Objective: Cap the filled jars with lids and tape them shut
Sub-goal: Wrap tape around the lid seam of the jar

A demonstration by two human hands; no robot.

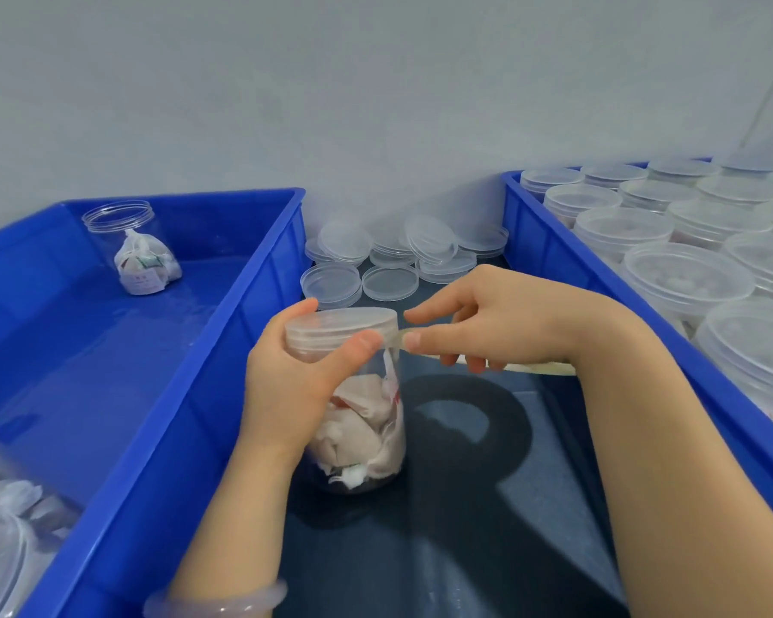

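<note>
filling the left side is a big blue plastic crate (242,350), its floor mostly bare. a second blue crate (532,225) stands on the right, packed with clear jars already capped (683,278). between the two runs a strip of dark table (465,550), and on it stands the filled jar (367,430) being worked on. it is clear plastic, upright, and stuffed with pale cloth pouches.

the left hand (286,385) is wrapped round the upper part of this jar, fingers curled behind it and the thumb pressed across the front, just under the lid's rim. the right hand (500,323) sits just right of the jar with forefinger and thumb reaching toward the lid. the thumb and curled lower fingers hold a strip of yellowish tape (523,367).

behind the jar, against the wall, lies a loose heap of clear lids (389,256) — some flat, some tilted on others. one open jar (130,243) stands in the far corner of the left crate with a small pouch inside, and more clear jars (1,528) show blurred at the crate's near corner.

the clear lid (340,325) sits on the held jar. the tape runs from the lid's right edge, beside the left thumb, out under the right hand. a pale bangle (224,604) circles the left wrist.
</note>
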